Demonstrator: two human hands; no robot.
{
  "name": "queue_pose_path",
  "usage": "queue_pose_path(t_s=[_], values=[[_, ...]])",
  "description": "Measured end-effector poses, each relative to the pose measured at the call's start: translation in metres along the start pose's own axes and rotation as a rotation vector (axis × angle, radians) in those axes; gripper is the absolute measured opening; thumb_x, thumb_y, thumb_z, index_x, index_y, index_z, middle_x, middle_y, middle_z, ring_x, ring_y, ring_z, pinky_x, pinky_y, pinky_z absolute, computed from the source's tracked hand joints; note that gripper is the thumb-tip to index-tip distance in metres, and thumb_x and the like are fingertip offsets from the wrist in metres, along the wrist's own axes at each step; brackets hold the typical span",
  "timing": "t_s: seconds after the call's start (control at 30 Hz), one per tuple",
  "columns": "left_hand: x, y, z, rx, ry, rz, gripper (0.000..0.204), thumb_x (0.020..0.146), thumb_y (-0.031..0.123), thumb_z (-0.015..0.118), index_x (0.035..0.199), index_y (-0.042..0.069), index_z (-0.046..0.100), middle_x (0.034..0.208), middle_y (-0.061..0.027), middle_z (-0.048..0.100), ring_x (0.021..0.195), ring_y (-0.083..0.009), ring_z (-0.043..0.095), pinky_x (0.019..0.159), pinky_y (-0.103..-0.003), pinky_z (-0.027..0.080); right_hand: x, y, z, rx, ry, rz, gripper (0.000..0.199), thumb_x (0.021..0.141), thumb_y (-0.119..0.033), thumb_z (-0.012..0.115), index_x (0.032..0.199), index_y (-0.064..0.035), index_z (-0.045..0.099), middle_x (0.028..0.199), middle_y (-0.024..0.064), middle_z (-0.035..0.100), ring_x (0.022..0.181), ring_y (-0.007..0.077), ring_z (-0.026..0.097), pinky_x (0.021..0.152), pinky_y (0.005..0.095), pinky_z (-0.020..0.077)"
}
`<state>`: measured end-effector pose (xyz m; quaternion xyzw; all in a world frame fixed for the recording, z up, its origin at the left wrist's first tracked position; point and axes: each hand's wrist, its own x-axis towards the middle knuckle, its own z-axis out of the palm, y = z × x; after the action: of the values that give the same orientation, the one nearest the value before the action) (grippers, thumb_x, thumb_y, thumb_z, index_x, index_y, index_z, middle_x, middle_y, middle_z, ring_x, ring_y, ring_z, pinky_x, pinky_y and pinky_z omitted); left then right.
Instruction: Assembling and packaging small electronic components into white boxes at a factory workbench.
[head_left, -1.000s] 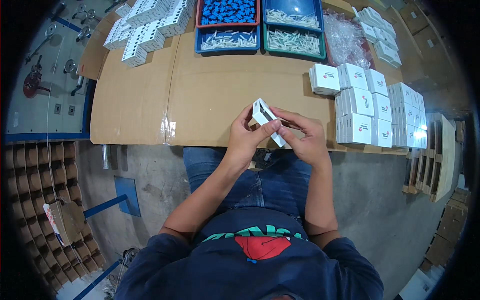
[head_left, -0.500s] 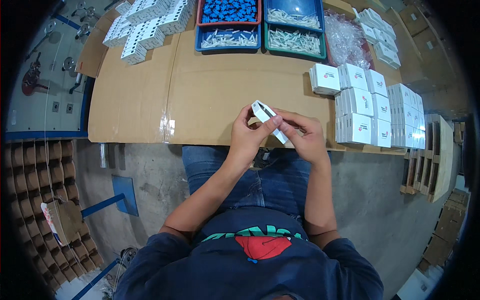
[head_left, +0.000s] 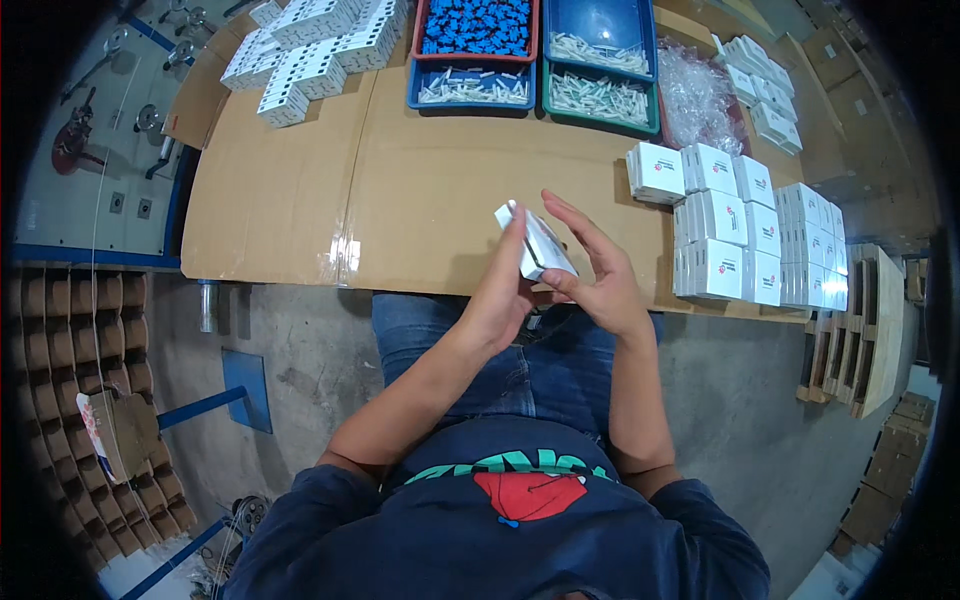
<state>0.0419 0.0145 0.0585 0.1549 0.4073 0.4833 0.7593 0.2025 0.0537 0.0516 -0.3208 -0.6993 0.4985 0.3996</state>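
A small flat white box (head_left: pixel 541 248) is held up and tilted above the near edge of the table. My left hand (head_left: pixel 502 293) closes on its left side, with straight fingers along it; part of its grip is hidden. At the lower right end, my right hand (head_left: pixel 607 285) grips the box with the thumb on its corner. The right index finger is stretched upward, off the box. A dark narrow gap runs along the box's edge.
The cardboard-covered table (head_left: pixel 270 200) bears stacked white boxes (head_left: pixel 720 268) at right and a pile of dotted white boxes (head_left: pixel 285 103) at far left. Behind are a red tray (head_left: pixel 418 35) of blue pieces, blue and green trays (head_left: pixel 600 121) of small white pieces, and clear plastic bags (head_left: pixel 695 100).
The box has turned so its broad face shows more. My left fingers have straightened along its side. My right hand has spread, its index finger lifting away from the box.
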Motion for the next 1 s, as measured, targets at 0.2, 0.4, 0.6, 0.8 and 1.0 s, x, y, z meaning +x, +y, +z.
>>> queue_pose_path(t_s=[0.2,0.4,0.6,0.8,1.0], values=[[-0.013,-0.005,0.004,-0.049,-0.12,0.033,0.071,0.102,0.07,0.034,0.146,0.015,0.042,0.127,-0.0109,0.059,0.116,-0.0221,0.061,0.096,-0.041,0.052,-0.001,-0.002,0.005,-0.05,0.016,-0.035,0.066,0.086,-0.032,0.08,0.141,-0.0051,0.058,0.145,0.0169,0.056,0.132,0.0297,0.055,0.108,0.0413,0.0446],[-0.015,-0.005,0.011,0.003,-0.077,0.067,0.069,0.104,0.067,0.034,0.147,0.015,0.039,0.13,-0.0093,0.056,0.122,-0.022,0.058,0.102,-0.041,0.048,-0.003,0.004,0.013,-0.144,0.077,-0.175,0.061,0.094,-0.041,0.07,0.138,-0.0007,0.059,0.14,0.0206,0.058,0.128,0.0339,0.058,0.106,0.0416,0.0455],[-0.013,-0.008,0.014,-0.027,-0.09,0.093,0.067,0.105,0.064,0.035,0.146,0.011,0.039,0.131,-0.0091,0.054,0.123,-0.0219,0.056,0.104,-0.041,0.046,-0.003,0.012,0.02,-0.095,0.152,-0.224,0.062,0.099,-0.049,0.06,0.134,0.0019,0.06,0.133,0.0224,0.06,0.123,0.0357,0.059,0.104,0.0401,0.0457],[-0.01,-0.015,0.011,-0.027,-0.106,0.128,0.066,0.105,0.063,0.035,0.145,0.01,0.04,0.131,-0.0103,0.054,0.124,-0.0218,0.056,0.106,-0.042,0.045,-0.005,0.021,0.021,0.001,0.152,-0.209,0.066,0.1,-0.054,0.057,0.134,0.0027,0.06,0.134,0.0225,0.059,0.124,0.0346,0.058,0.104,0.0398,0.0454],[-0.013,-0.014,0.015,-0.007,-0.011,0.151,0.071,0.104,0.068,0.029,0.142,0.01,0.043,0.128,-0.0099,0.057,0.12,-0.0218,0.058,0.099,-0.04,0.049,-0.006,0.021,0.024,0.057,0.119,-0.161,0.067,0.101,-0.053,0.056,0.136,0.0031,0.059,0.139,0.0218,0.057,0.129,0.0331,0.056,0.108,0.0394,0.0423]])
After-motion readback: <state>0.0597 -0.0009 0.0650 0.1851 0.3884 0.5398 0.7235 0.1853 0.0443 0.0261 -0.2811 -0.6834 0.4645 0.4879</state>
